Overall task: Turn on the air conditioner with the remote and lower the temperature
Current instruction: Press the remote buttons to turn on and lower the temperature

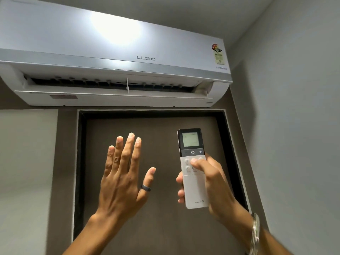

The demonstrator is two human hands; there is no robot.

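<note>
Looking up from the head view, a white Lloyd air conditioner (117,57) hangs high on the wall, its lower flap (114,93) swung open so the dark vent slot shows, and a bright light reflects off its front panel. A label sticker (218,54) sits at its right end. Below it is a dark recessed panel (147,129) with a black frame. The right hand (207,183) is closed around the remote (193,168), holding it upright in front of the panel, well below the unit; fingers wrap its left edge and the thumb (197,163) rests on the pale buttons just under the dark strip with minus, power and plus. The remote's small screen is lit, though its readout is too faint to read. A metal bangle (255,234) circles the right wrist. The left hand (123,173) is raised beside the remote, apart from it, palm away, fingers spread and holding nothing, with a dark ring (145,188) on the thumb.
</note>
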